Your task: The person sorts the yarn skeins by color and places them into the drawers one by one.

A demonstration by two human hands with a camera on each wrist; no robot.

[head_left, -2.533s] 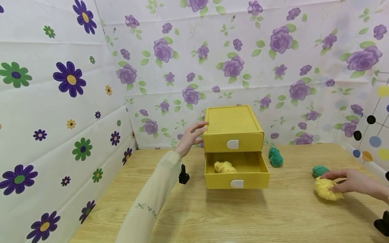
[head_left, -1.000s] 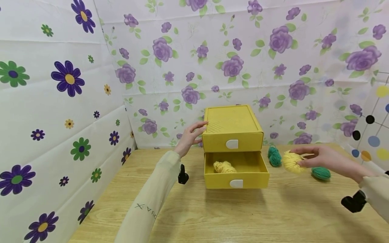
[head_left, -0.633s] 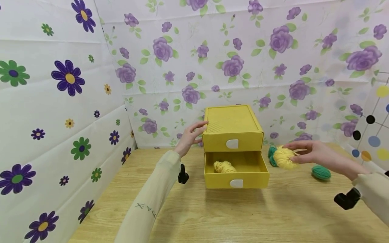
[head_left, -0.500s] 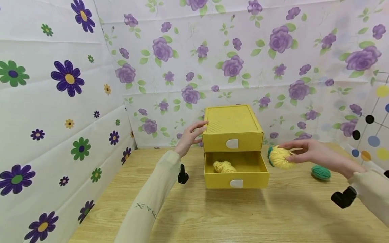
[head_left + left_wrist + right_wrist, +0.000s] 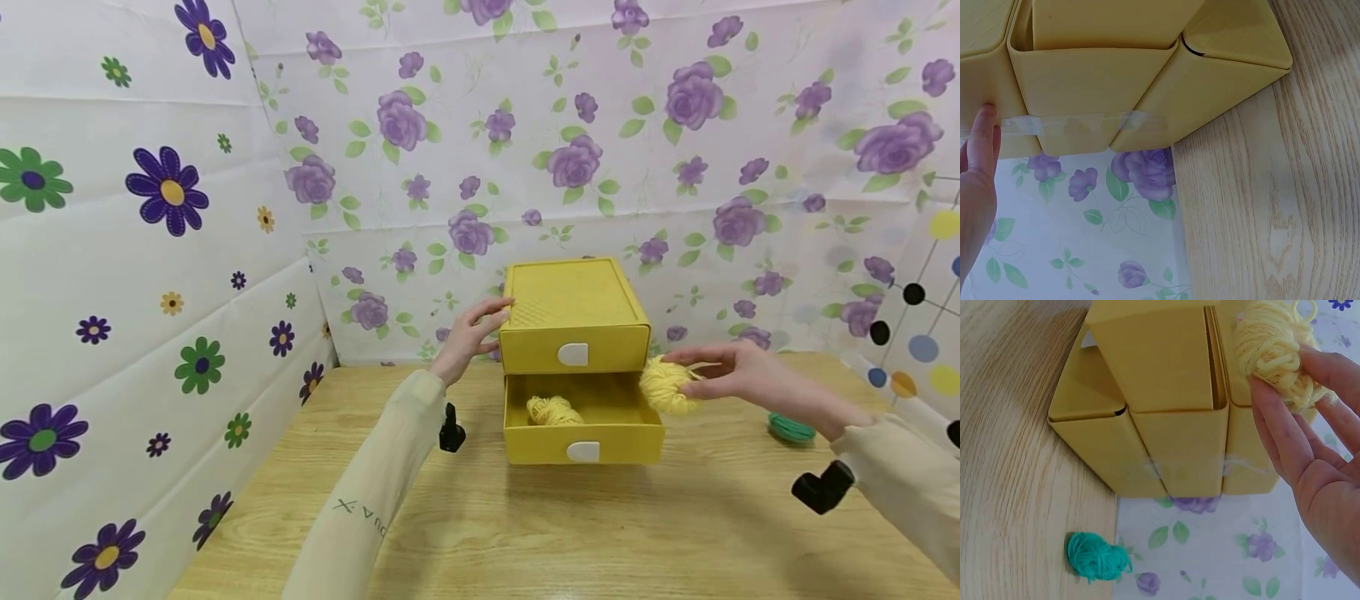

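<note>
A yellow chest of drawers (image 5: 573, 292) has one drawer (image 5: 540, 446) pulled out below its top drawer. Inside that drawer, toward the left, lies a yellow yarn ball (image 5: 553, 412). My right hand (image 5: 738, 375) pinches another yellow yarn ball (image 5: 667, 386) between thumb and fingers, in the air by the drawer's right wall. The right wrist view shows this held yarn ball (image 5: 1275, 353) near the chest's side. My left hand (image 5: 468, 337) rests its extended fingers on the chest's upper left side; in the left wrist view a fingertip (image 5: 986, 115) touches the side wall.
A green yarn ball (image 5: 791, 427) lies on the wooden table (image 5: 450, 533), below my right forearm. Another green yarn ball (image 5: 1097, 557) shows beside the chest in the right wrist view; in the head view it is hidden. Flower-patterned sheets (image 5: 450, 167) hang behind and at the sides.
My right hand has carried the yellow yarn ball leftward from the table's right side to the drawer's right edge, covering the back green ball. My left hand has stayed put.
</note>
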